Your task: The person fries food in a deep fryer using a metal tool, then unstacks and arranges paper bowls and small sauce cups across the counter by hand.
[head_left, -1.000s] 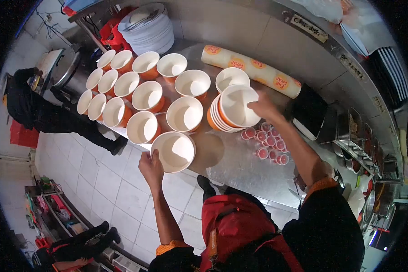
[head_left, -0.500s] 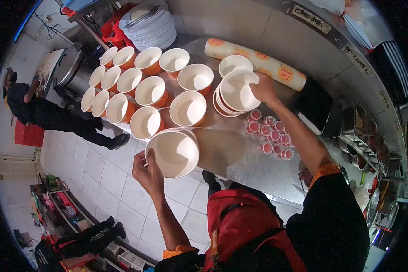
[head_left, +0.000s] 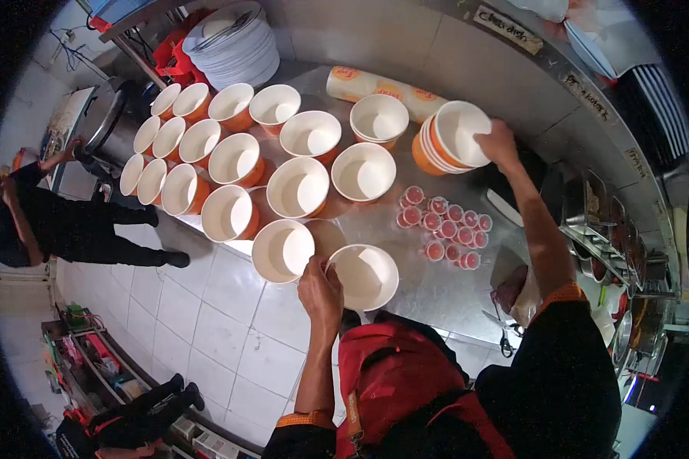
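Note:
My left hand [head_left: 320, 294] is closed on the rim of a white-lined paper tub [head_left: 366, 279] at the table's front edge. I cannot tell whether others are nested under it. Just left of that hand stands another paper tub [head_left: 283, 251]. My right hand [head_left: 499, 145] grips the rim of a tilted stack of orange paper tubs [head_left: 442, 144], over the right side of the table. Between the hands a single tub [head_left: 364, 172] stands open side up, with one more tub [head_left: 379, 118] behind it. Several rows of orange tubs [head_left: 236, 159] fill the left part.
Small lidded cups of red sauce [head_left: 444, 227] lie on the steel table [head_left: 406, 294], with scissors [head_left: 506, 342] near its front edge. A printed wrap roll [head_left: 386, 90] and stacked plates [head_left: 233, 50] are at the back. Two other people [head_left: 61, 218] stand away from the table.
My right hand has carried its stack rightward, leaving one tub standing on the table. My left hand has moved right with a tub, and another tub now stands where it was. The view has shifted slightly.

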Tool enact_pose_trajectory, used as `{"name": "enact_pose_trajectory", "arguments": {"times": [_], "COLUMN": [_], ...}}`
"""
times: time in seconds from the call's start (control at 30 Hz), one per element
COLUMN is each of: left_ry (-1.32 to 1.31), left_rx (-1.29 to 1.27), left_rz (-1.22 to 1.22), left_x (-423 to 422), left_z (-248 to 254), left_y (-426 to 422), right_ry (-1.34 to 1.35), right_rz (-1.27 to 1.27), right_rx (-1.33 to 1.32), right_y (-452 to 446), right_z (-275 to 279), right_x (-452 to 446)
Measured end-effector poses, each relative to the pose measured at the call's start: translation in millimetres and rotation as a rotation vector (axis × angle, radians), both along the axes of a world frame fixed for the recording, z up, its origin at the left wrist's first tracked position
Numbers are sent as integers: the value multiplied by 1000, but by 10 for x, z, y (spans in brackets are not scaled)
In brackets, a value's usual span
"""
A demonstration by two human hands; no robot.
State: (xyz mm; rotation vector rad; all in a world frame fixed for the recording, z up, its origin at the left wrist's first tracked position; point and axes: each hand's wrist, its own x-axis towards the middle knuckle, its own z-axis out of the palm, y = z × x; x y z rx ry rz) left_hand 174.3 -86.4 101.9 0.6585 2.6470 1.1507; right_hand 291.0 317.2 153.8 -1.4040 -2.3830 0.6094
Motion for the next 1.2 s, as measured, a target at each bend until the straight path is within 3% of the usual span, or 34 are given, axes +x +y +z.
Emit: {"name": "enact_pose_trajectory", "arguments": {"times": [0.1, 0.13, 0.2, 0.27, 0.43, 0.53, 0.63, 0.73, 0.8, 0.87, 0.93, 1.0, 1.07, 1.13, 1.2], "left_ry": [24, 24, 99, 240, 271, 188, 130, 165, 173, 97, 36, -52, -135, -173, -35], "left_rx": [-83, -112, -40, 69, -61, 64, 13, 8, 38, 298, 155, 74, -2, -14, 36], "left_rz": [-15, -19, -46, -80, -149, -112, -119, -155, -174, -256, -310, -327, -433, -461, -536], "left_x": [-5, -17, -31, -35, -87, -82, -83, -166, -268, -365, -329, -322, -291, -263, -208], "left_z": [-10, 0, -82, 9, -12, 59, 281, 506, 674, 900, 1209, 1169, 1056, 985, 983], "left_y": [53, 66, 83, 145, 172, 224, 228, 195, 122, 20, -124, -240, -275, -247, -200], "right_ry": [-20, -157, -219, -176, -109, 51, 300, 490, 529, 288, -127, -465, -22, -171, -244], "right_rz": [-51, -90, -140, -131, -89, -53, -51, -78, -50, 50, 36, -118, 67, -45, -48], "right_rx": [25, 27, -73, -66, 10, -35, -3, -164, -86, 20, 411, 259, 13, -232, -278], "right_y": [175, 223, -147, -141, 85, 93, -36, -343, -708, -1082, -1606, -2226, -2517, -2764, -2880], "right_z": [-544, -670, -272, -330, -368, -341, -199, 124, 439, 709, 561, 590, -166, -222, -352], "right_x": [-17, -75, -210, -222, -139, -56, 84, 434, 765, 1209, 1652, 1681, 1967, 1647, 1455]}}
